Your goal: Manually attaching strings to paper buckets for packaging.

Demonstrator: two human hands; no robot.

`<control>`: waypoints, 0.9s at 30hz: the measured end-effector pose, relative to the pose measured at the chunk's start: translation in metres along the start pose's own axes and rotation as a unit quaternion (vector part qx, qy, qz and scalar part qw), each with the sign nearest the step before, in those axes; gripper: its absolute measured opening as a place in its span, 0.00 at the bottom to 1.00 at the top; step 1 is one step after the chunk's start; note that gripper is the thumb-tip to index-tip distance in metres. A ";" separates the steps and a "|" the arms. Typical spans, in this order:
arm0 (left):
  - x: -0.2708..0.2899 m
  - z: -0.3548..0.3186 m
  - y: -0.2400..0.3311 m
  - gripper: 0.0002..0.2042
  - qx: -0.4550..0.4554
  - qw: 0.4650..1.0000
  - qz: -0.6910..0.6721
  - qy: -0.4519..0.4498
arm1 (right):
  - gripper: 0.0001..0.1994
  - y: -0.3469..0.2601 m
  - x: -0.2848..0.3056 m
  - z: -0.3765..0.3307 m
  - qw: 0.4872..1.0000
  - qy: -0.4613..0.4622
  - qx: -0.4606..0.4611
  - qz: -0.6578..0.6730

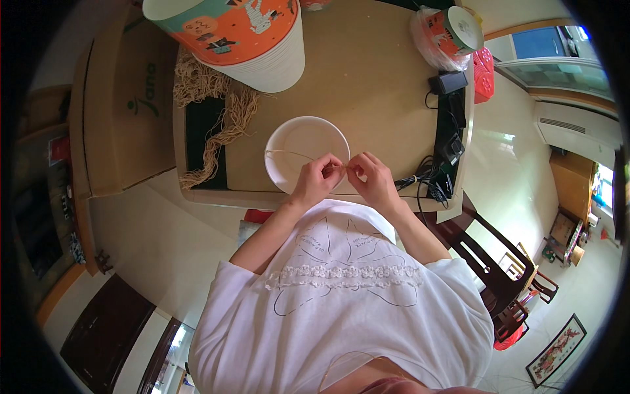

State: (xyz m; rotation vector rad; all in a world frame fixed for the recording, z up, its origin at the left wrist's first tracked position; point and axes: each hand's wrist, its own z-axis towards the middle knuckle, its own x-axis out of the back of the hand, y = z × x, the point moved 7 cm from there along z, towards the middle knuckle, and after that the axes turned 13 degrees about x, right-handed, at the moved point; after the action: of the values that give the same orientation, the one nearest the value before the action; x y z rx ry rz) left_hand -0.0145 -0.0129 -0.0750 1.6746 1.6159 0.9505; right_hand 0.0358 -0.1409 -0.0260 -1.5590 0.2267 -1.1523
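Note:
A white paper tub (289, 131) stands at the table's near edge, its round mouth facing up. A thin beige cord (289, 153) runs from the left side of its rim across the mouth to my fingers. At the tub's right rim, my left hand (317, 180) is closed in a pinch on the cord. My right hand (373, 180) is pinched beside it, fingertips almost touching the left ones; they seem to grip the same cord near the rim. The exact spot between the fingertips is hidden.
Left of the tub lie loose bundles of beige cord (220, 134). A tall stack of printed orange tubs (256, 49) stands behind. Along the right edge sit a plastic-wrapped tub (446, 39), a black adapter (448, 82) and black cables (420, 176). A cardboard box (125, 125) flanks the table.

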 end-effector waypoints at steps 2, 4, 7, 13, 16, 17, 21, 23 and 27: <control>0.001 0.000 -0.001 0.03 0.008 1.000 -0.004 0.007 | 0.06 0.000 0.000 -0.002 1.000 -0.007 0.008 -0.011; 0.001 0.000 -0.004 0.03 0.015 1.000 -0.001 0.009 | 0.07 -0.001 0.001 -0.002 1.000 -0.008 -0.010 -0.001; 0.002 0.001 -0.005 0.04 0.006 1.000 -0.008 0.021 | 0.09 -0.007 0.004 0.002 1.000 -0.003 -0.024 0.013; 0.006 -0.001 -0.001 0.06 -0.005 0.998 -0.046 0.040 | 0.11 -0.005 -0.003 0.005 1.000 -0.025 -0.001 0.002; 0.021 -0.011 0.019 0.09 -0.003 0.990 0.128 0.067 | 0.11 0.000 -0.005 0.004 0.999 -0.031 -0.010 -0.007; 0.023 -0.013 0.020 0.09 -0.002 0.989 0.128 0.068 | 0.10 0.000 -0.006 0.004 0.999 -0.033 -0.011 -0.008; 0.028 -0.017 0.022 0.10 -0.023 0.990 0.117 0.081 | 0.10 0.000 -0.007 0.005 0.999 -0.037 -0.006 -0.009; 0.029 -0.016 0.018 0.09 -0.019 0.990 0.111 0.079 | 0.10 0.002 -0.008 0.004 0.999 -0.045 -0.013 -0.009; 0.031 -0.011 0.012 0.04 -0.025 0.991 0.084 0.100 | 0.10 -0.001 -0.006 0.005 0.999 -0.030 0.007 -0.010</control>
State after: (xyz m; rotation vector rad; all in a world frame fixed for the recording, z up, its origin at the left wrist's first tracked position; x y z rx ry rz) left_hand -0.0175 0.0169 -0.0563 1.7495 1.5811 1.2687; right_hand 0.0357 -0.1329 -0.0277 -1.5839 0.1621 -1.1189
